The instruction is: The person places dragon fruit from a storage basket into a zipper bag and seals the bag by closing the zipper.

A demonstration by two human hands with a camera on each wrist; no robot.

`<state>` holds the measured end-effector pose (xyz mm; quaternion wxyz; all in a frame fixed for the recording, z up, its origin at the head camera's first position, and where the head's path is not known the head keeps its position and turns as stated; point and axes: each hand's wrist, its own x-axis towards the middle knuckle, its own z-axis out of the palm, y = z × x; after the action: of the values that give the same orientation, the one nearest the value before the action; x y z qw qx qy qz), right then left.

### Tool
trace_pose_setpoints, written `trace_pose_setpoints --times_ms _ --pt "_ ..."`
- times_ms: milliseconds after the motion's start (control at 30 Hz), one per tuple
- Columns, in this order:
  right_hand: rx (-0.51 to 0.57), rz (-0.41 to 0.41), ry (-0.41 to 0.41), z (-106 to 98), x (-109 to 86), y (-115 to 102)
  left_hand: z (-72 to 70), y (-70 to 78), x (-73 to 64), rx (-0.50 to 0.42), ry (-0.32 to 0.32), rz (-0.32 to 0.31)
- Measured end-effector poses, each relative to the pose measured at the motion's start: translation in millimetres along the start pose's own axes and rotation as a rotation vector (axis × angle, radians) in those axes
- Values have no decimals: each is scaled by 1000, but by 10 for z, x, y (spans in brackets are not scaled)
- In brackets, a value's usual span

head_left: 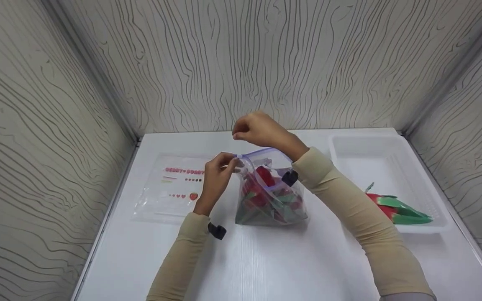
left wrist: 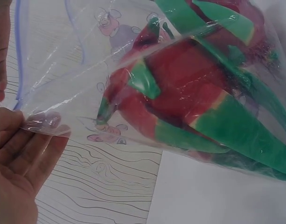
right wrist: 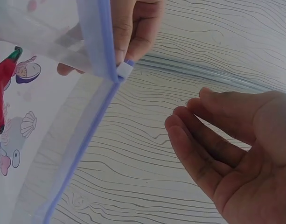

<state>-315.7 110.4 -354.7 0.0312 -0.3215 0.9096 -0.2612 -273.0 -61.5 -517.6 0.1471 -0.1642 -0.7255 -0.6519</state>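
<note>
In the head view, pink capital letters (head_left: pixel 184 171) on the clear plastic bag (head_left: pixel 161 207) lying flat on the worktop (head_left: pixel 245 267) seem to read "BERRY BUNNY", slightly blurred, with a small mark between the words. Two short coloured lines (head_left: pixel 169 178) beneath are too small to make out.

Pale wood-grain walls (head_left: pixel 207 67), grey corner strips (head_left: pixel 93 74), white tabletop (head_left: pixel 274 263) below
</note>
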Motion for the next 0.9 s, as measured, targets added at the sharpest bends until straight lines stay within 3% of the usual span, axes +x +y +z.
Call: trace_pose_setpoints --times_ms 367,900 --pt "-130 -8 -148 212 98 -32 3 -14 14 -2 14 -1" --pt "-88 -17 -237 233 84 106 0 14 6 13 35 -57"
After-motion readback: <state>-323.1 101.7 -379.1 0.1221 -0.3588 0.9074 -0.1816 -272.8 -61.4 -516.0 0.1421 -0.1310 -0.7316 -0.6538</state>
